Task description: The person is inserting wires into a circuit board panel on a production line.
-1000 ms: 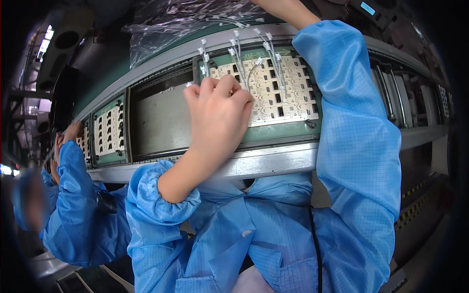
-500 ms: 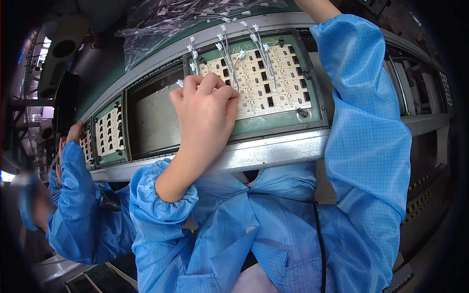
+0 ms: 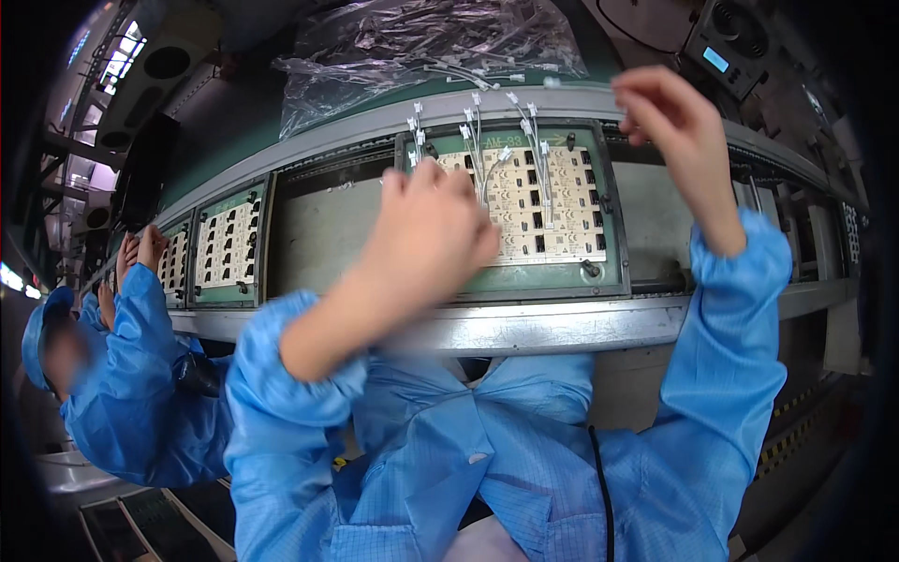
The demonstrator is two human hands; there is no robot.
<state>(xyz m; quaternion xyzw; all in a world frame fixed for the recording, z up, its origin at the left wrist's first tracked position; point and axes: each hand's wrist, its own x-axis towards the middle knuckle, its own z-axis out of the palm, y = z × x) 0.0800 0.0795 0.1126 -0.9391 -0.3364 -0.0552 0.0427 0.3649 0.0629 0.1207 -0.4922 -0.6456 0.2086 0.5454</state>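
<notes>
A green fixture holds a panel of cream circuit boards with small black parts in rows. Several thin white cables with white end connectors lie across the boards, their ends over the far edge. My left hand is above the left part of the panel, fingers bent and smeared by motion; whether it holds anything is hidden. Beyond the far right corner, my right hand pinches a blurred white cable, its connector pointing left.
A clear plastic bag of cables lies beyond the metal rail. Similar loaded fixtures sit to the left, where a co-worker in blue works. A dark device with a lit screen stands at the far right.
My right hand has come back into view from beyond the top edge, with a cable in it. The left hand has lifted off the boards a little. The whole view has shifted.
</notes>
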